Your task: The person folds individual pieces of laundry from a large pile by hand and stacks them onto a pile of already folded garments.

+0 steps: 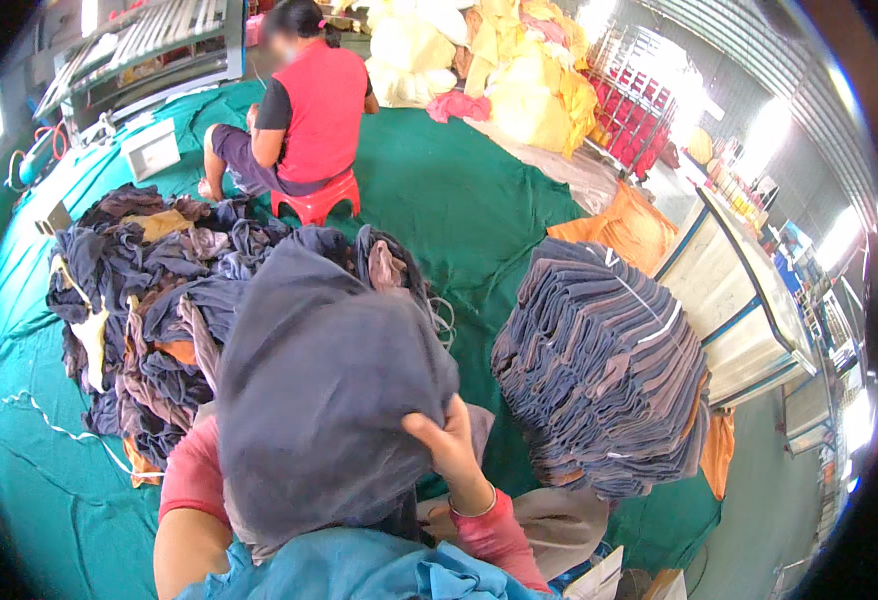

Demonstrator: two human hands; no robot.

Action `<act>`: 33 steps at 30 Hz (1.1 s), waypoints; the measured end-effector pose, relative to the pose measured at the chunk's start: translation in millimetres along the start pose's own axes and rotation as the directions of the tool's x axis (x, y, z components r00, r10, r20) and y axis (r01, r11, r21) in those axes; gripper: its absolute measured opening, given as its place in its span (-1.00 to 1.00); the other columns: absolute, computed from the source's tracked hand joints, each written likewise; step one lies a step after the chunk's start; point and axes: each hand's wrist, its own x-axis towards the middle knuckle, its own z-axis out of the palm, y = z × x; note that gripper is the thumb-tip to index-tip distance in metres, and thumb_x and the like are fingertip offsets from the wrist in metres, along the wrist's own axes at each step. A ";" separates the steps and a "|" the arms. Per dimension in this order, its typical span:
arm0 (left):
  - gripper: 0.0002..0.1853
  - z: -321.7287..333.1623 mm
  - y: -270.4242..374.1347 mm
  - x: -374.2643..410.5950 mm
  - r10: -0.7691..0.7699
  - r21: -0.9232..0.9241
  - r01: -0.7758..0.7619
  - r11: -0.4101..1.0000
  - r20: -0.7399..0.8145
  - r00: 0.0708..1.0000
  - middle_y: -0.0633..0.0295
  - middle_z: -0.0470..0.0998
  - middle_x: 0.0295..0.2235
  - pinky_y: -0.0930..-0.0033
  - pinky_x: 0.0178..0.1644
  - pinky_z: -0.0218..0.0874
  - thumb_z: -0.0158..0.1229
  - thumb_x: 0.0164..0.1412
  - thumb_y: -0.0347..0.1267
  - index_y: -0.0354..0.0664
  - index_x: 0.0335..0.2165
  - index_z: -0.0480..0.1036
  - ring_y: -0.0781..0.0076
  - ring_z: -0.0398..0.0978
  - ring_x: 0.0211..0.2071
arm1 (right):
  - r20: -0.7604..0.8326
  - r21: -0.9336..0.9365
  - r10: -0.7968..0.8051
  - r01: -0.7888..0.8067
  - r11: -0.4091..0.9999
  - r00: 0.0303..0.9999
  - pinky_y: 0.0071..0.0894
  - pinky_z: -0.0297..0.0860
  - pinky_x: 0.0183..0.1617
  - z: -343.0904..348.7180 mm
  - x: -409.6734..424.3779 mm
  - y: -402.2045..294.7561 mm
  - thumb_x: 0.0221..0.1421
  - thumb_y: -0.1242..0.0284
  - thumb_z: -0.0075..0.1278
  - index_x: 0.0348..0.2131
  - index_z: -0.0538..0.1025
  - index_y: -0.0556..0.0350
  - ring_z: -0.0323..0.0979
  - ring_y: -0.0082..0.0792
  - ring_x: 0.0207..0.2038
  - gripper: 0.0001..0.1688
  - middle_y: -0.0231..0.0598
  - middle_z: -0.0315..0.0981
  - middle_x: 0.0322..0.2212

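A dark blue-grey cloth (334, 405), slightly blurred, is raised in front of my body and covers much of the middle of the view. My right hand (450, 442) grips its right edge, with the thumb lying on top of the fabric. A bracelet rings that wrist below the pink sleeve. My left forearm runs up under the cloth, which hides my left hand. To the left lies a loose heap of crumpled dark blue and mauve textiles (176, 300). Right of my right hand stands a tall stack of folded dark textiles (604, 375), crossed by a white strap.
A green ground sheet (439, 180) covers the floor. Ahead, a person in a red vest (326, 112) sits on a red plastic stool (317, 196). A white bin (151, 148) is at the left, and a pale panelled cart (731, 307) stands behind the stack. Yellow bundles (529, 90) lie farther back.
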 end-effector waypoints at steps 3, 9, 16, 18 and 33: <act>-0.55 30.2 -14.0 -9.6 0.002 0.225 -0.025 0.974 0.103 0.995 0.05 0.35 -0.12 0.26 0.08 -0.01 0.00 0.04 -0.20 -0.25 -0.13 0.27 0.27 0.27 -0.05 | -0.053 0.343 -0.036 0.052 0.938 0.998 -0.32 0.16 0.09 -16.6 -11.4 -3.1 0.13 0.22 -0.16 0.08 0.14 0.19 0.21 -0.35 0.03 -0.38 -0.19 0.19 0.02; -0.55 -15.2 -88.9 -34.0 -0.111 0.814 -0.152 0.560 0.256 0.960 0.11 0.33 -0.01 0.21 0.17 -0.05 -0.11 0.16 -0.18 -0.21 -0.04 0.28 0.27 0.27 0.00 | -0.207 0.524 0.131 -0.004 0.852 0.969 -0.09 0.07 0.16 -62.8 -29.8 8.0 0.19 0.07 -0.36 0.08 0.19 0.11 0.17 -0.15 0.08 -0.37 -0.16 0.18 0.05; -0.21 13.2 -108.5 -47.5 -0.460 -0.876 0.443 0.191 0.319 0.829 0.21 0.13 0.13 0.02 0.22 -0.29 -0.24 0.05 0.21 -0.06 0.11 0.11 0.19 0.04 0.15 | -0.186 0.626 -0.140 0.227 0.746 0.973 -0.12 0.17 0.11 -84.4 -44.2 -14.8 0.17 0.17 -0.29 0.02 0.25 0.19 0.25 -0.15 0.02 -0.44 -0.09 0.26 -0.01; -0.03 23.1 -107.5 -41.0 -0.497 -0.840 0.525 0.138 0.400 0.770 0.18 0.13 0.14 -0.04 0.20 -0.26 -0.25 -0.08 0.36 -0.11 0.11 0.10 0.15 0.05 0.15 | -0.272 0.592 -0.156 0.293 0.751 0.949 -0.12 0.20 0.08 -94.6 -53.4 -13.9 0.13 0.16 -0.24 0.01 0.25 0.23 0.28 -0.14 -0.01 -0.41 -0.08 0.28 -0.03; -0.74 -11.4 -37.1 11.9 -0.043 0.150 0.108 0.983 -0.386 0.921 0.30 0.45 -0.34 0.54 -0.17 0.15 -0.04 0.18 -0.35 -0.36 -0.27 0.41 0.56 0.36 -0.30 | -0.588 -0.304 -0.443 0.323 0.896 0.677 -0.52 0.26 -0.18 -132.7 -66.1 -60.6 -0.06 0.60 0.04 -0.36 0.46 0.23 0.35 -0.53 -0.35 -0.84 -0.40 0.41 -0.40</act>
